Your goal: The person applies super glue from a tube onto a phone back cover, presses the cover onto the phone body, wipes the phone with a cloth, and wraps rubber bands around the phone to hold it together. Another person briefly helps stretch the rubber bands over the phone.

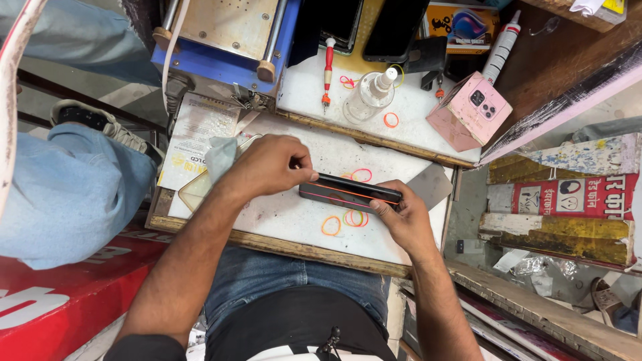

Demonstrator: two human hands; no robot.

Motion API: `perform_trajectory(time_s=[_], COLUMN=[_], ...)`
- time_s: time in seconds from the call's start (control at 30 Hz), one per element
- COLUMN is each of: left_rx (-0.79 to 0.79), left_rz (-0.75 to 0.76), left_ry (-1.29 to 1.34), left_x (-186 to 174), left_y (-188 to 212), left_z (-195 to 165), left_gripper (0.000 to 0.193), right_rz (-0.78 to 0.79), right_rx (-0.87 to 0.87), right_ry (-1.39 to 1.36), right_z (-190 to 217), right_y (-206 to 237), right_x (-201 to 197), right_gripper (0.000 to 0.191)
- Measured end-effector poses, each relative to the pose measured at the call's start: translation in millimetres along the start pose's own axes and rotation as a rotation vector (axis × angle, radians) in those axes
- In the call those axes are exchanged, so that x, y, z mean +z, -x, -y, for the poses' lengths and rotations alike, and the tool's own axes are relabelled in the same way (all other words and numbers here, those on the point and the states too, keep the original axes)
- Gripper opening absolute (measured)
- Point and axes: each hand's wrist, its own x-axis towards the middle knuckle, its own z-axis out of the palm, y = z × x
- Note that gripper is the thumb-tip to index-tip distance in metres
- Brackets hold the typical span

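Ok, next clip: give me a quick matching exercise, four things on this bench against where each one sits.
Things:
1. phone
2. spray bottle
3. pink box
4. red screwdriver

Places:
A. far right of the rear white board
B. between both hands
C. left part of the rear board
D. middle of the rear board, lying tilted

Pairs: 1-B, 2-D, 3-A, 4-C

Your left hand (267,166) arches knuckles-up, fingertips pinched together. Your right hand (404,217) curls in from below, thumb seemingly pressed flat. Both bare forearms angle inward, wrists apart.
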Motion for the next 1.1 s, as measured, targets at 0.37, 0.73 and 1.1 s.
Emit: perform_trajectory(time_s=[0.37,0.73,1.1], left_rx=[0.156,-0.243,0.003], left_rz=[-0.346,-0.856,-0.456], left_ry=[0.094,-0.066,1.213], left_x=[8,-36,68], left_y=[0,18,51], left_z=[-33,15,-35], left_gripper=[0.016,0.041,0.043], right_rz=[-0.043,-0.032,0.114], right_rx=[0.029,0.046,0.050], right_ry=[-0.016,-0.823,-0.628], right_z=[-2,13,32], right_y=[-4,19,22], right_x=[4,38,85], right_gripper=[0.022,0.025,0.020])
